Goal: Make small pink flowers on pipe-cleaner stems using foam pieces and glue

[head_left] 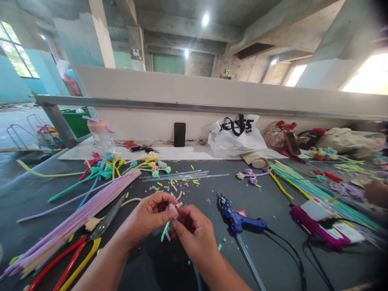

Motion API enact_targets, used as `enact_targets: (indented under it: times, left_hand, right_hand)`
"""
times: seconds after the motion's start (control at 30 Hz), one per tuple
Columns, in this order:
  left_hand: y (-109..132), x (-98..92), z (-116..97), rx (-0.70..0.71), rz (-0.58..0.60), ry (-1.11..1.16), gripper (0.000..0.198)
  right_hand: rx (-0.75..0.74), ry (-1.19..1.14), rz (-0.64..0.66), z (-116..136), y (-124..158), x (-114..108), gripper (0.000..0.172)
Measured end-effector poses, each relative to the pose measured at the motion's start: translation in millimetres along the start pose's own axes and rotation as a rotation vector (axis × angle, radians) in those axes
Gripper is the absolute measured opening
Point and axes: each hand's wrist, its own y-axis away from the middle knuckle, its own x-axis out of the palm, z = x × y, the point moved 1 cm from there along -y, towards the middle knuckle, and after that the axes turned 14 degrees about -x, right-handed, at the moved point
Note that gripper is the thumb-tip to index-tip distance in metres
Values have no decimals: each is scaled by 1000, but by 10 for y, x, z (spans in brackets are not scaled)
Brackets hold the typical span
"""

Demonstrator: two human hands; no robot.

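Observation:
My left hand [150, 216] and my right hand [195, 230] meet over the dark table, fingertips pinched on a small pale pink bundle of pipe cleaner [172, 210]. Short ends stick out around the fingers, among them a green pipe cleaner end [165, 231] below. The fingers hide much of the bundle. Left of my hands lie a thick bunch of lilac pipe cleaners [91, 214] and scissors [103, 224] with their blades pointing away from me. To the right rests a blue hot glue gun [239, 218] with a clear glue stick [250, 260] in its back.
Pipe cleaner flowers [157, 167], clear glue sticks [182, 175] and scattered offcuts lie beyond my hands. Along the back stand a phone [180, 134], a pink-lidded cup [101, 135] and a white plastic bag [236, 135]. A purple power strip [319, 226] and another person's hand [377, 193] are at right.

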Motion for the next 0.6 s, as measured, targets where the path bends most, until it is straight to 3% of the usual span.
enact_targets:
  times: [0.1, 0.17, 0.3, 0.47, 0.6]
  left_hand:
    - [6, 52, 10, -9, 131, 187, 42]
    - [15, 93, 5, -8, 154, 246, 43]
    - [12, 170, -11, 70, -31, 148, 22]
    - [-56, 240, 60, 156, -154, -34, 18]
    - [-118, 267, 165, 107, -203, -27, 20]
  right_hand:
    - [124, -293, -48, -9, -62, -13, 19]
    - [177, -497, -66, 9, -108, -44, 22]
    - [255, -711, -86, 47, -139, -91, 23]
    - [247, -561, -145, -25, -116, -83, 20]
    - [46, -210, -223, -120, -117, -116, 16]
